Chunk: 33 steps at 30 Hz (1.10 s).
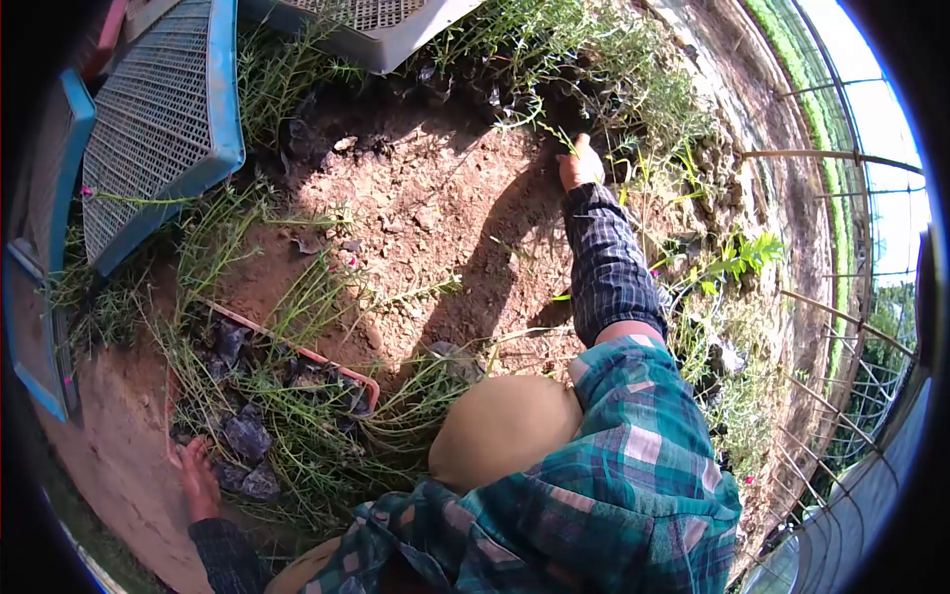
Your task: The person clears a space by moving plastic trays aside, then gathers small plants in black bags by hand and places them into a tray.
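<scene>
A red-rimmed crate (297, 346) at lower left holds several leafy seedlings in black plastic bags (247, 436). My left hand (201, 480) is at its near left corner, beside the bags, with fingers extended and slightly apart. My right hand (581, 163) reaches out to the far side of the bare soil, among bagged plants (614, 99) with thin green stems. Its fingers look curled, but leaves and shadow hide whatever they may hold. A green sprig crosses just beside the right thumb.
Blue-edged plastic crates (163, 129) lean at upper left, and a pale crate (381, 45) stands at the top. Brown soil (406, 208) lies between the plant groups. More seedlings line the right, beside a wire fence (841, 297). My knee (510, 431) is in front.
</scene>
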Tool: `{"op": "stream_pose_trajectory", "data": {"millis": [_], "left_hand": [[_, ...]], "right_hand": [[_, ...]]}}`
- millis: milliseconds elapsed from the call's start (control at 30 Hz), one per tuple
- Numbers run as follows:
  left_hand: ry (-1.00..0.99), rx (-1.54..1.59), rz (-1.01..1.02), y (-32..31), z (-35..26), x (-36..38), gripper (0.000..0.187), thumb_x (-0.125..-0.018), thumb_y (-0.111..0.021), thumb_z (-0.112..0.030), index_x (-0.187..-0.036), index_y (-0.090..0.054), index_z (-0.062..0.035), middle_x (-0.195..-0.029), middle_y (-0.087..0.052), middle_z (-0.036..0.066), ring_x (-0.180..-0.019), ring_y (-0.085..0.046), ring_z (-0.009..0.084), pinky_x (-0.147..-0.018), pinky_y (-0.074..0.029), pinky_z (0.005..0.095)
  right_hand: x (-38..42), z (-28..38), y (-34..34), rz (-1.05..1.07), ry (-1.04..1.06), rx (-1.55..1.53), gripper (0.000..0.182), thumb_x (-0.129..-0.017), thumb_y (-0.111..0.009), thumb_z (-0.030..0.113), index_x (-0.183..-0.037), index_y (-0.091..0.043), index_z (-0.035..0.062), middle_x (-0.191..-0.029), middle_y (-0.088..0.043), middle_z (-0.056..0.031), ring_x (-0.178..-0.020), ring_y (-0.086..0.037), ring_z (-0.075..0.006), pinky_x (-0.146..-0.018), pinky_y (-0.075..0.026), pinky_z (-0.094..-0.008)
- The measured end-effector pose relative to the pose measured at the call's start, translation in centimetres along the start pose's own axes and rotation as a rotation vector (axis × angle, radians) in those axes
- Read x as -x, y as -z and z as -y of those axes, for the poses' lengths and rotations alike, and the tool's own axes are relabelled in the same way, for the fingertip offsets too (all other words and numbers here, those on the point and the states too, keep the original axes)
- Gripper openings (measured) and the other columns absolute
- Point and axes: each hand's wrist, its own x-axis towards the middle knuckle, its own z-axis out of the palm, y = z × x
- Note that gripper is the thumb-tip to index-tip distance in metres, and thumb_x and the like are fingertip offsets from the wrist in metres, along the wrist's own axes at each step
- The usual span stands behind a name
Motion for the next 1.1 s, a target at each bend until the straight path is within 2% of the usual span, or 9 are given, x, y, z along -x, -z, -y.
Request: {"op": "stream_pose_trajectory", "data": {"millis": [167, 267, 433, 533, 633, 833, 900, 933, 1100], "left_hand": [[-0.013, 0.033, 0.02, -0.9, -0.7, 1.4, 0.062, -0.095, -0.038, -0.055, -0.132, -0.041, -0.0052, -0.117, -0.053, 0.01, -0.106, -0.05, 0.0191, -0.086, -0.038, 0.0298], [-0.038, 0.013, -0.02, -2.8, -2.1, 3.4, 0.063, -0.097, -0.038, -0.047, -0.143, -0.014, -0.0112, -0.122, -0.051, 0.017, -0.112, -0.049, 0.0264, -0.097, -0.038, 0.0398], [0.03, -0.029, 0.062, -2.8, -1.5, 4.1, 0.065, -0.095, -0.032, -0.057, -0.127, -0.047, -0.0023, -0.121, -0.051, 0.012, -0.112, -0.044, 0.0183, -0.095, -0.03, 0.0285], [0.058, -0.011, 0.069, -2.2, -1.0, 3.5, 0.064, -0.096, -0.032, -0.057, -0.128, -0.045, -0.0031, -0.12, -0.051, 0.011, -0.101, -0.046, 0.0139, -0.085, -0.031, 0.0233], [0.058, -0.017, 0.121, -1.7, -1.1, 3.0, 0.064, -0.096, -0.032, -0.057, -0.128, -0.045, -0.0031, -0.12, -0.051, 0.01, -0.094, -0.045, 0.0115, -0.079, -0.032, 0.0223], [0.033, -0.055, 0.078, -2.0, -1.3, 3.7, 0.064, -0.096, -0.03, -0.057, -0.127, -0.045, -0.0034, -0.121, -0.052, 0.01, -0.093, -0.045, 0.0112, -0.078, -0.031, 0.022], [0.035, -0.059, 0.074, -1.5, -0.7, 3.4, 0.064, -0.096, -0.03, -0.058, -0.127, -0.045, -0.0036, -0.121, -0.052, 0.01, -0.093, -0.045, 0.0113, -0.079, -0.031, 0.0223], [0.036, -0.064, 0.073, -1.2, -0.4, 3.3, 0.065, -0.095, -0.03, -0.058, -0.128, -0.045, -0.0038, -0.122, -0.052, 0.01, -0.094, -0.045, 0.0113, -0.079, -0.031, 0.0225], [0.105, -0.069, 0.086, -0.8, -1.0, 2.8, 0.069, -0.094, -0.03, -0.061, -0.128, -0.045, -0.0036, -0.122, -0.051, 0.011, -0.102, -0.047, 0.0155, -0.085, -0.032, 0.0244]], "right_hand": [[-0.2, 4.0, 1.5, 0.032, -0.416, -0.131, 0.031, -0.088, -0.049, 0.007, -0.118, -0.048, 0.0019, -0.109, -0.063, -0.0229, -0.103, -0.062, -0.0334, -0.088, -0.05, -0.0422], [-0.6, 3.8, 1.1, 0.039, -0.418, -0.095, 0.03, -0.089, -0.046, 0.012, -0.118, -0.052, 0.0027, -0.109, -0.062, -0.0229, -0.102, -0.062, -0.0333, -0.088, -0.05, -0.0422], [-2.1, -0.1, -1.9, 0.129, -0.154, -0.021, 0.038, -0.094, -0.036, 0.034, -0.11, -0.062, 0.0113, -0.114, -0.061, -0.0179, -0.111, -0.054, -0.0354, -0.094, -0.043, -0.0428], [-1.2, -0.8, -2.6, -0.075, -0.108, -0.023, 0.034, -0.087, -0.057, 0.038, -0.109, -0.063, 0.0117, -0.102, -0.065, -0.0181, -0.099, -0.06, -0.036, -0.085, -0.048, -0.044], [-1.7, -1.7, -4.2, -0.187, -0.251, -0.296, 0.029, -0.089, -0.05, 0.034, -0.096, -0.065, 0.0103, -0.098, -0.066, -0.018, -0.094, -0.061, -0.0363, -0.079, -0.049, -0.0441], [1.1, -4.3, -3.0, -0.221, 0.276, 0.021, 0.014, -0.086, -0.053, 0.021, -0.084, -0.059, 0.0083, -0.075, -0.063, -0.019, -0.075, -0.062, -0.0403, -0.062, -0.049, -0.0481], [1.4, -5.1, -3.2, -0.254, 0.331, -0.037, 0.009, -0.084, -0.057, 0.017, -0.082, -0.058, 0.0074, -0.072, -0.062, -0.0193, -0.073, -0.061, -0.0403, -0.061, -0.048, -0.0478], [1.3, -5.5, -3.0, -0.194, 0.348, -0.001, 0.027, -0.093, -0.042, 0.022, -0.083, -0.061, 0.0055, -0.078, -0.063, -0.0205, -0.075, -0.062, -0.0396, -0.063, -0.049, -0.0469], [2.1, -4.7, -1.9, -0.124, 0.332, 0.02, 0.021, -0.091, -0.048, 0.022, -0.084, -0.058, 0.0054, -0.077, -0.062, -0.0207, -0.074, -0.061, -0.0397, -0.063, -0.049, -0.0468]]}}
